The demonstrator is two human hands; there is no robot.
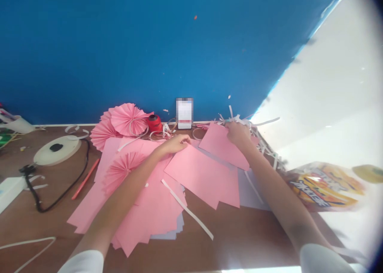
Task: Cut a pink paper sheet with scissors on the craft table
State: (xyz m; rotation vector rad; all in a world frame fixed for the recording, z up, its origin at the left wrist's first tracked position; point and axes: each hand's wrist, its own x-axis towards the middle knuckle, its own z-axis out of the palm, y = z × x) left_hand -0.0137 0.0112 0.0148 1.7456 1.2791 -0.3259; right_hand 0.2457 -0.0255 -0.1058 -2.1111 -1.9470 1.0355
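My left hand (177,144) is closed, with bent fingers at the top corner of a pink paper sheet (206,173) in the middle of the table. Farther right, my right hand (238,132) is closed at the upper edge of another pink sheet (220,147); its fingertips are partly hidden, with white paper strips (236,120) just behind them. Under my left forearm lies a fanned stack of pink paper (161,209), with pale lilac sheets (170,235) beneath it. A pleated pink paper fan (124,167) rests on the stack.
Pleated pink rosettes (127,119) lean on the blue wall beside a red round object (154,123). A phone (184,113) stands upright at the back. Leftward are a red pen-like stick (85,178), a black cable (70,189) and a cream disc (56,156). A yellow snack bag (327,185) lies right.
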